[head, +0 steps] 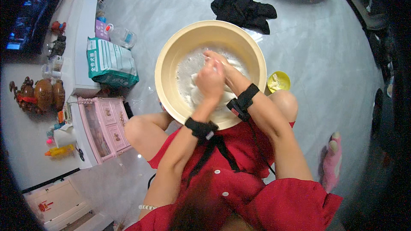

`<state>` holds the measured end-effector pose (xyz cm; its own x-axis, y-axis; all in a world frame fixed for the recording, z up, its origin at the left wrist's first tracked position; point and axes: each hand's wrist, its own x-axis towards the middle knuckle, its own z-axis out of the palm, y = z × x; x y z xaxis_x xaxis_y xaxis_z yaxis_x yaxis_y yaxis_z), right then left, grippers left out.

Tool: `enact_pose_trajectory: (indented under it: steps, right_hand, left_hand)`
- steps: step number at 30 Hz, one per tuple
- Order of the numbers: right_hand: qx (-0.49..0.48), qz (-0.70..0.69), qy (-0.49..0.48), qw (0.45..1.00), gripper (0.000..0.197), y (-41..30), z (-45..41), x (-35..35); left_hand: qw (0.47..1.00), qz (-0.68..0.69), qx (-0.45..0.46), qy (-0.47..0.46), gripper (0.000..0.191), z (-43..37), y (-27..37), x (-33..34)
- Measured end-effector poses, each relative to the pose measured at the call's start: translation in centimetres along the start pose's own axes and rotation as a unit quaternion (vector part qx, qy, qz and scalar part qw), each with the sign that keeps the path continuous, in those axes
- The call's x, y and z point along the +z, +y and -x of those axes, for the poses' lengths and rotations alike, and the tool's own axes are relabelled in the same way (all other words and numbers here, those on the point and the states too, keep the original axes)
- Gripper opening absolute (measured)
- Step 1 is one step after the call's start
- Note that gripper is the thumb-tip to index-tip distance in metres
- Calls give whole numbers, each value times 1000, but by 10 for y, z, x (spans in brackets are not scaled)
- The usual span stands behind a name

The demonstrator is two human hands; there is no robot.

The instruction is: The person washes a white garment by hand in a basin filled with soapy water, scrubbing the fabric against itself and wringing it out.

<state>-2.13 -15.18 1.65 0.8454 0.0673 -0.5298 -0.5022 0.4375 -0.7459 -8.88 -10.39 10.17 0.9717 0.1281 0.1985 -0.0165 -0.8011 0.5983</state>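
Note:
A large cream plastic basin (163,57) stands on the floor between my bent legs, with sudsy water (186,67) and white cloth (196,94) in it. Over the water my left hand (210,81) and my right hand (221,65) are pressed together, blurred. Whether something small is between them cannot be told. The white cloth lies beneath and beside them, partly hidden by my hands and forearms. Each wrist wears a black strap with a small device.
A yellow-green bowl (284,78) with pale pieces inside is right of the basin. Black cloth (239,8) lies beyond it. At left are a green-and-white bag (112,61), a clear plastic bottle (122,37) and a pink drawer cabinet (107,125). A pink plush toy (332,163) lies at right.

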Motion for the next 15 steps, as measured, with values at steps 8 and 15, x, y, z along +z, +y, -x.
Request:
enact_pose_trajectory:
  steps: [8,15]
  right_hand:
    - [90,-37,1,995,27,-18,30,29]
    - [21,-105,13,994,32,-2,26,24]
  left_hand:
    - [996,81,-31,32,34,-30,-56,-4]
    - [999,12,-37,25,33,-35,-39,-1]
